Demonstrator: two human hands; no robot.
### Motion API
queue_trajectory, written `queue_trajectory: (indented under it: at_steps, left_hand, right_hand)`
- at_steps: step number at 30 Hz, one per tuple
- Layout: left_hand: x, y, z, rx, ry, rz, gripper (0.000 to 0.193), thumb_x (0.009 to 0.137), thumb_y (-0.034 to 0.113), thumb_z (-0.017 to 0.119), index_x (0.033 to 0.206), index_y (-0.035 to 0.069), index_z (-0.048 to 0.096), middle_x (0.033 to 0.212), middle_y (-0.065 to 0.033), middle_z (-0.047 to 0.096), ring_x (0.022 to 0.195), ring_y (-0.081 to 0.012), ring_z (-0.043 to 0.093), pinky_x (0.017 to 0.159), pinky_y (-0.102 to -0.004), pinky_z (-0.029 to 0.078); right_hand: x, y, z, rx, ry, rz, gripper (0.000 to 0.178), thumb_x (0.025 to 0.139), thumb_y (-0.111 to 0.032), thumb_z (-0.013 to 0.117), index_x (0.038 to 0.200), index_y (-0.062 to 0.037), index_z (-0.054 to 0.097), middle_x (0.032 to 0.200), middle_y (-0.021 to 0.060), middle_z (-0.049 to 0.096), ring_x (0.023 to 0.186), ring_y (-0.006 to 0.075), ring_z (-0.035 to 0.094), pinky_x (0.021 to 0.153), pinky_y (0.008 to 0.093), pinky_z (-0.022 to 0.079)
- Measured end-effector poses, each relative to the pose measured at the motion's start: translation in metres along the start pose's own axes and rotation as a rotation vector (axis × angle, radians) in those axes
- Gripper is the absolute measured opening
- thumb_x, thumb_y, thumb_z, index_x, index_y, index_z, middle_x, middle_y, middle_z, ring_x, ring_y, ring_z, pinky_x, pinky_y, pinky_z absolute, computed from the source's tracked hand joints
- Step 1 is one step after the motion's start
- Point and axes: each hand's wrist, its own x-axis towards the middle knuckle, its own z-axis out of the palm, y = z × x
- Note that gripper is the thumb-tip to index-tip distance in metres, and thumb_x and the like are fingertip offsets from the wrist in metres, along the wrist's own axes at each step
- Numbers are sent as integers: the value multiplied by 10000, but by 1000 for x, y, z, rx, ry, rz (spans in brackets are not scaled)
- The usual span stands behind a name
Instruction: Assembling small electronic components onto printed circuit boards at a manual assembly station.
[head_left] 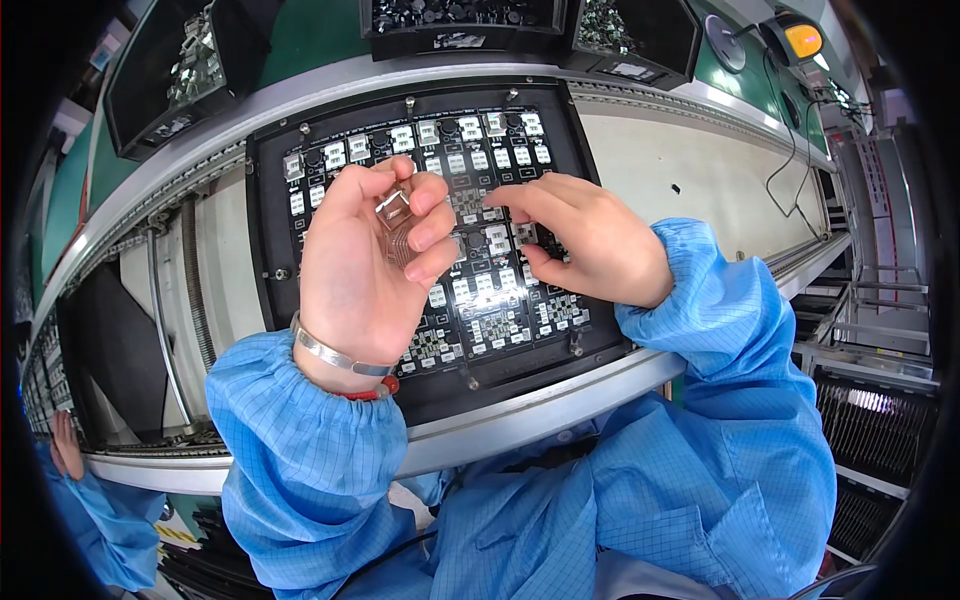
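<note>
My left hand [355, 260] is turned palm up with its fingers curled round small silver metal connectors [393, 207], the frontmost lying near the thumb and fingertips. How many sit deeper in the palm is hidden. My right hand [590, 235] hovers over the circuit boards with index finger and thumb apart, and nothing shows between them. Beneath both hands lies a panel of black circuit boards [500, 330], populated with rows of white connectors and small parts. A black frame tray [275, 200] with metal posts along its edges carries the panel.
Black bins of loose parts stand along the far side: a left bin [150, 110] with silver pieces, a middle bin [460, 42] and a right bin [640, 65]. Metal conveyor rails [560, 390] run past the tray. A scanner [800, 40] stands far right. Another person's hand [66, 445] appears at left.
</note>
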Motion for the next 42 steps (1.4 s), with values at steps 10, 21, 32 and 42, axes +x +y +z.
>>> queue_trajectory:
  at_steps: [10, 21, 32, 42]
  left_hand:
    - [1, -9, 8, 1, -4, 0, 89, 881, 153, 388, 887, 75, 430, 714, -40, 449, 572, -121, 402, 448, -229, 306]
    - [1, -6, 11, -12, -22, -10, 84, 880, 154, 393, 888, 81, 433, 719, -38, 445, 575, -125, 401, 448, -232, 311]
    - [-59, 80, 107, 174, -277, 349, 91, 892, 135, 378, 907, 50, 404, 793, -50, 377, 621, -146, 360, 521, -266, 307]
    - [48, 267, 2, 728, 510, 711, 389, 908, 319, 353, 1132, 39, 504, 1105, -119, 501, 983, -293, 449, 918, -428, 312]
  right_hand:
    - [-5, 0, -3, -11, -15, -4, 488, 677, 11, 632, 1146, -60, 520, 842, 108, 565, 784, 292, 572, 700, 386, 468]
    - [-9, -4, -5, -35, 22, 69, 404, 690, -19, 675, 1078, -81, 581, 881, 71, 621, 871, 282, 549, 756, 375, 458]
    - [-27, 14, -15, -31, 120, -19, 311, 645, -98, 734, 942, -86, 644, 871, 28, 606, 990, 265, 490, 916, 407, 368]
    - [-36, 5, -43, -60, 159, 54, 328, 772, -152, 660, 1060, -39, 550, 933, 127, 579, 851, 304, 544, 763, 373, 445]
